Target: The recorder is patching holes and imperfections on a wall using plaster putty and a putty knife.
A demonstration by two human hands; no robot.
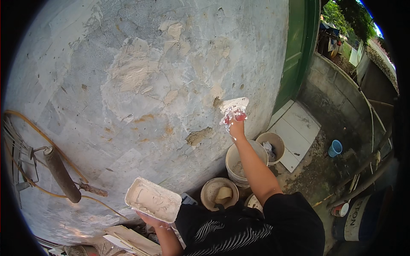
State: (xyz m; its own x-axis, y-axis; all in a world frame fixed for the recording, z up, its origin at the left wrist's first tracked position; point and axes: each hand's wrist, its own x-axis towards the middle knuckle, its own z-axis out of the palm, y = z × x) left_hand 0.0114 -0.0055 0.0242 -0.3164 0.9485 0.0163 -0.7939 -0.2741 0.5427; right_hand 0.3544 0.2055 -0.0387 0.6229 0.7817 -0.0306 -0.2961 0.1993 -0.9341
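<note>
My right arm reaches up to the grey plastered wall. In my right hand, fingers closed, is a putty knife with a wide blade, smeared with pale putty and held against or very near the wall. Putty also coats the knuckles. A small hole in the wall lies just left of the blade, and a larger chipped hollow is below it. Low on the left, my left hand grips a rectangular tub of pale putty from beneath; its fingers are partly hidden. Fresh putty patches mark the wall's upper middle.
Several buckets stand by the wall's foot, including a tall one and a smaller one. A paint roller hangs at left beside a yellow hose. Right are a green door, white tiles, a blue basket and a drum.
</note>
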